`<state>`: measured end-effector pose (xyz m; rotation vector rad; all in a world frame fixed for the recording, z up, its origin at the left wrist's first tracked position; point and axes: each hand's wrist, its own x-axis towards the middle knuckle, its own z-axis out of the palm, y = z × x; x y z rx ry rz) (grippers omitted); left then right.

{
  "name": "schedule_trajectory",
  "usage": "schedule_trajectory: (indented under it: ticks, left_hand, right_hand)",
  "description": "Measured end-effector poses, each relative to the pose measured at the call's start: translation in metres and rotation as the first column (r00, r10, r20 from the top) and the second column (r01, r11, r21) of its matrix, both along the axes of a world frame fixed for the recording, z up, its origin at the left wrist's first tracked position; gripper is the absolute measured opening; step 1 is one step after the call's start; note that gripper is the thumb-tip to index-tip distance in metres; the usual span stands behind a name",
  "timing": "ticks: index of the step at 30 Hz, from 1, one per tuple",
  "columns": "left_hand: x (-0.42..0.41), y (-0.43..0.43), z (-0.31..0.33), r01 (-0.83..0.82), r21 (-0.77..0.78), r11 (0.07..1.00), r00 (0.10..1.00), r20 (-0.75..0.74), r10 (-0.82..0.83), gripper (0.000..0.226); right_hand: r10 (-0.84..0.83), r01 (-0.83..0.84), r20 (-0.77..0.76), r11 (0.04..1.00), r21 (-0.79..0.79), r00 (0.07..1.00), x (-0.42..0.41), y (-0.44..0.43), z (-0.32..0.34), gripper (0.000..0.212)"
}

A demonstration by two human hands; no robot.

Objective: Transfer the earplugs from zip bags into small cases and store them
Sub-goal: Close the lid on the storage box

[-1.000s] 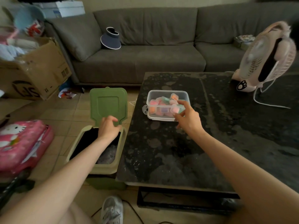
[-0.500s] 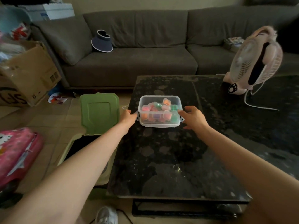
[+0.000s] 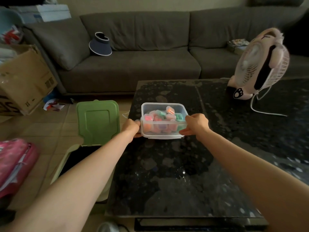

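Note:
A clear plastic storage box (image 3: pixel 163 106) sits near the left edge of the dark stone coffee table (image 3: pixel 184 173). Several small coloured earplug cases (image 3: pixel 160 122), pink, orange, green and purple, fill it. My left hand (image 3: pixel 131 128) grips the box's left end, fingers curled round its side clip. My right hand (image 3: pixel 195 125) grips the right end, thumb along the front rim. No lid is on the box. No zip bags are in view.
A green bin (image 3: pixel 98 121) with its lid flipped up stands on the floor left of the table. A pink fan (image 3: pixel 260 64) stands at the table's far right. A grey sofa (image 3: pixel 133 64), a cardboard box (image 3: pixel 25 81) and a pink bag (image 3: pixel 13 163) surround the spot.
My left hand left the bin and came to the box's left end. My right hand shifted from the cases inside to the box's right end. Both hands now grip the box.

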<state>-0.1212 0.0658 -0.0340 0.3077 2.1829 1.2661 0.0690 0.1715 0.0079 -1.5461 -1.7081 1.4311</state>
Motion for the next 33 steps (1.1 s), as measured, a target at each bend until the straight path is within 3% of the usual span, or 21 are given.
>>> schedule_trajectory:
  ticks: [2, 6, 10, 14, 17, 19, 20, 21, 22, 24, 26, 27, 29, 31, 33]
  left_hand:
    - [-0.002, -0.004, 0.005, -0.019, 0.063, 0.998, 1.0, -0.017, 0.02, 0.019]
    - [-0.014, -0.022, 0.027, -0.098, 0.055, 0.994, 0.94, -0.323, 0.11, 0.008]
    - [-0.02, -0.044, 0.062, -0.166, 0.111, 0.98, 0.857, -0.476, 0.199, 0.021]
    - [-0.012, -0.056, 0.088, -0.17, 0.065, 0.983, 0.72, -0.673, 0.168, 0.028]
    - [-0.002, -0.061, 0.105, -0.161, 0.035, 0.986, 0.557, -0.822, 0.12, 0.031]
    - [0.008, -0.06, 0.118, -0.131, 0.009, 0.991, 0.444, -0.893, 0.067, 0.032]
    - [0.013, -0.058, 0.123, -0.12, -0.015, 0.993, 0.39, -0.92, 0.033, 0.031]
    - [0.021, -0.056, 0.13, -0.104, -0.037, 0.994, 0.334, -0.943, 0.0, 0.03]
    - [0.028, -0.053, 0.135, -0.096, -0.069, 0.993, 0.289, -0.956, -0.038, 0.029]
    - [0.045, -0.044, 0.146, -0.083, -0.128, 0.988, 0.224, -0.969, -0.107, 0.03]
    - [0.064, -0.036, 0.155, -0.072, -0.175, 0.982, 0.177, -0.971, -0.16, 0.029]
    - [0.073, -0.032, 0.159, -0.062, -0.182, 0.981, 0.159, -0.972, -0.171, 0.029]
    - [0.087, -0.027, 0.163, -0.004, -0.188, 0.982, 0.143, -0.972, -0.186, 0.028]
    - [0.097, -0.023, 0.164, 0.126, -0.227, 0.966, 0.163, -0.955, -0.246, 0.029]
    - [0.098, -0.021, 0.164, 0.321, -0.243, 0.915, 0.32, -0.882, -0.346, 0.032]
  right_hand:
    - [-0.021, 0.021, -0.026, 1.0, 0.007, 0.999, 0.002, -0.002, 0.0, 0.015]
    - [-0.088, 0.09, -0.101, 0.996, 0.019, 0.991, 0.009, -0.004, 0.003, 0.012]
    - [-0.104, 0.104, -0.1, 0.995, -0.005, 0.99, 0.02, -0.007, 0.004, 0.025]
    - [-0.111, 0.11, -0.063, 0.994, -0.019, 0.992, 0.023, -0.014, 0.0, 0.031]
    - [-0.059, 0.059, -0.005, 0.997, -0.053, 0.998, 0.025, -0.019, 0.0, 0.025]
    - [0.018, -0.029, 0.208, 0.998, 0.051, 0.978, 0.027, -0.023, 0.001, 0.034]
    - [0.011, -0.089, 0.351, 0.974, 0.208, 0.936, 0.027, -0.024, 0.001, 0.041]
    - [-0.026, -0.135, 0.384, 0.913, 0.385, 0.923, 0.026, -0.025, 0.002, 0.046]
    - [-0.009, -0.165, 0.316, 0.838, 0.521, 0.949, 0.024, -0.029, 0.008, 0.049]
    - [0.308, -0.289, 0.047, 0.814, 0.505, 0.95, 0.019, -0.042, 0.029, 0.058]
    - [0.587, -0.515, -0.216, 0.798, 0.313, 0.78, 0.008, -0.057, 0.05, 0.077]
    - [0.644, -0.581, -0.259, 0.763, 0.283, 0.72, 0.002, -0.063, 0.056, 0.086]
    - [0.638, -0.548, -0.265, 0.764, 0.341, 0.723, -0.013, -0.071, 0.06, 0.089]
    - [0.543, -0.411, -0.302, 0.818, 0.403, 0.784, -0.023, -0.07, 0.059, 0.075]
    - [0.42, -0.278, -0.364, 0.881, 0.381, 0.831, -0.025, -0.063, 0.057, 0.054]
